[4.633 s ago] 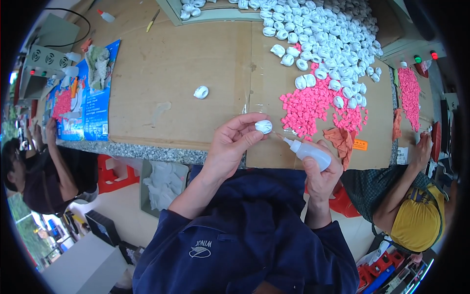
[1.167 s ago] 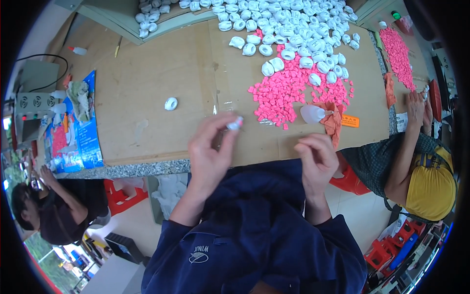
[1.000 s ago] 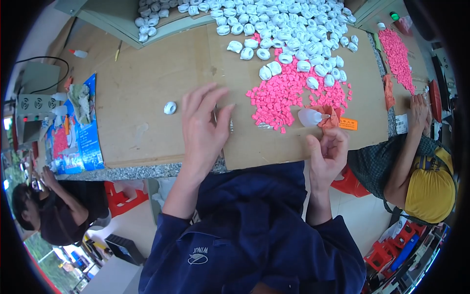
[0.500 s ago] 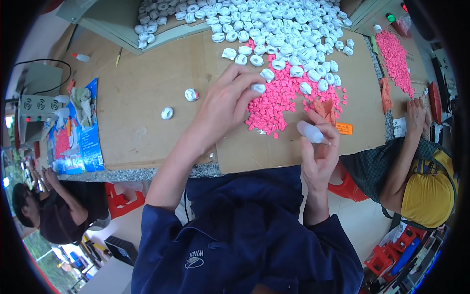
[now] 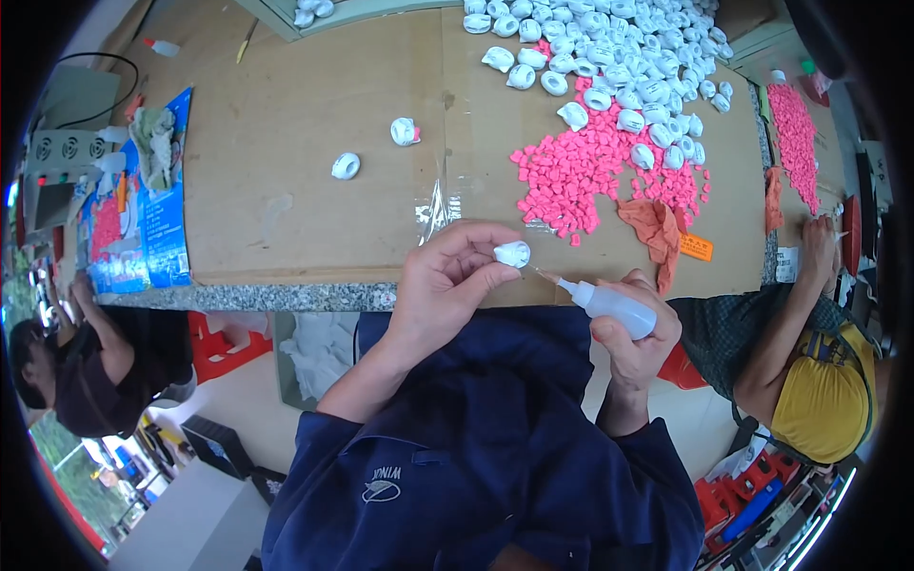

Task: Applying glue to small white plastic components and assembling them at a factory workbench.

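Note:
Between the thumb and fingers of my left hand (image 5: 449, 290) is a small round white plastic part (image 5: 513, 253). My right hand (image 5: 640, 335) grips a translucent squeeze bottle (image 5: 617, 309), tilted so its thin nozzle points at that part, the tip close to it; whether they touch I cannot tell. Beyond my hands lies a spread of small pink pieces (image 5: 571, 176), with a heap of similar white parts (image 5: 638, 57) behind and partly on top of it. Two white parts sit apart to the left; one (image 5: 404, 131) has a pink piece at its side, the other (image 5: 346, 166) shows its hole.
An orange cloth (image 5: 655, 233) and an orange label (image 5: 696, 247) lie right of the pink pieces. Cardboard (image 5: 286, 209) covers the table. People work at the left and right, a blue sheet (image 5: 165, 228) near the left one. A pen (image 5: 247, 43) lies far left.
My left hand has drawn back from the pile toward the table edge with the white part. My right hand has turned the bottle so its nozzle points left at it. The view has shifted.

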A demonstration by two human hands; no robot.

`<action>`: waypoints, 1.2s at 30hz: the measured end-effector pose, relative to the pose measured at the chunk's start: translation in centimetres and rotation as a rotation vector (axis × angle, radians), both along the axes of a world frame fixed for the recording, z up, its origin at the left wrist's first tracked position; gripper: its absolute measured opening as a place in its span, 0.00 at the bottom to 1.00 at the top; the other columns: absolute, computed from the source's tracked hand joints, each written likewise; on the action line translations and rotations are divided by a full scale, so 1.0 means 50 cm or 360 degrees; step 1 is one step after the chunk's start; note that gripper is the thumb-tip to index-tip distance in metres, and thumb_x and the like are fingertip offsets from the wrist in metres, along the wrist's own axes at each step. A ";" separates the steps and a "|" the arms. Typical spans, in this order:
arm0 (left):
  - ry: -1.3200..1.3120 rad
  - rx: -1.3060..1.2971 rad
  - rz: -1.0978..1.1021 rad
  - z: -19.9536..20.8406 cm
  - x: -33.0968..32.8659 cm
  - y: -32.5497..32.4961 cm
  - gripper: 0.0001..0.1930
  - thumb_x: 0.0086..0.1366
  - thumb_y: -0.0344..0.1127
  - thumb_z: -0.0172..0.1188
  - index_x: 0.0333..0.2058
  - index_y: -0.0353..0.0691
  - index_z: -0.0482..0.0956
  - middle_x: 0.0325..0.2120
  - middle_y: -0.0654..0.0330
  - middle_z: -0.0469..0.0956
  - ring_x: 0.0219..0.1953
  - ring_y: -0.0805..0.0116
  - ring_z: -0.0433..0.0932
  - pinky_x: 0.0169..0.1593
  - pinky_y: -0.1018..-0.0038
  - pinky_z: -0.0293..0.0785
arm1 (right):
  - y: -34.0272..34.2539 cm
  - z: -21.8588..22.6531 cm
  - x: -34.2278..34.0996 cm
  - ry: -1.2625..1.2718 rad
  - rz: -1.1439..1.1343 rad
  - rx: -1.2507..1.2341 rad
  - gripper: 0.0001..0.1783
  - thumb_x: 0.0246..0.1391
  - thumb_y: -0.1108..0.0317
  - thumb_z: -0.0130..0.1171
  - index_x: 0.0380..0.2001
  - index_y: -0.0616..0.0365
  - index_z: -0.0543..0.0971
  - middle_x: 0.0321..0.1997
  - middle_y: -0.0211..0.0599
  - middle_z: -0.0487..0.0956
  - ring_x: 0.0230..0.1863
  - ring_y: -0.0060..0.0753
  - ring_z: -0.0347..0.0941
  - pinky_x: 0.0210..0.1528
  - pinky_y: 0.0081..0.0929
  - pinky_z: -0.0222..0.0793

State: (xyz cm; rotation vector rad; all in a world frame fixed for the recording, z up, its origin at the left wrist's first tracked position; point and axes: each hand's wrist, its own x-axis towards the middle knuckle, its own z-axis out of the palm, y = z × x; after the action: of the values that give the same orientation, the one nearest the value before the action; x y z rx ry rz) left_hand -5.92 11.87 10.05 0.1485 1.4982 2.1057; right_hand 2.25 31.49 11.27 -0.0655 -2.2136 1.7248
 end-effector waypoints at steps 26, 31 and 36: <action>0.0078 -0.0048 0.0061 -0.004 0.004 0.005 0.16 0.55 0.17 0.56 0.44 0.31 0.71 0.36 0.60 0.75 0.38 0.77 0.75 0.43 0.83 0.71 | 0.006 -0.012 0.014 -0.0127 -0.0070 -0.0087 0.18 0.36 0.70 0.67 0.33 0.69 0.78 0.25 0.33 0.74 0.23 0.21 0.63 0.25 0.18 0.57; 0.0116 -0.0098 0.0050 0.004 0.012 0.000 0.16 0.55 0.17 0.57 0.44 0.31 0.71 0.37 0.60 0.75 0.39 0.77 0.75 0.43 0.82 0.71 | 0.008 -0.013 -0.006 -0.0227 -0.0490 -0.0468 0.20 0.40 0.81 0.62 0.40 0.68 0.73 0.34 0.33 0.75 0.35 0.21 0.70 0.41 0.18 0.65; 0.0078 -0.0138 0.0031 0.015 0.025 -0.001 0.16 0.55 0.18 0.57 0.43 0.31 0.72 0.35 0.61 0.76 0.38 0.77 0.75 0.42 0.82 0.71 | 0.030 -0.060 -0.034 -0.0106 -0.0458 0.0198 0.20 0.43 0.82 0.59 0.43 0.65 0.70 0.43 0.37 0.72 0.44 0.25 0.69 0.47 0.22 0.64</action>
State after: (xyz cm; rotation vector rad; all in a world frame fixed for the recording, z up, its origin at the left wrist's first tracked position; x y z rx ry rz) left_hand -4.69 11.81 10.83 0.1545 1.6230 2.0616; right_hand 0.56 33.00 8.26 -0.3968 -2.2249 1.4475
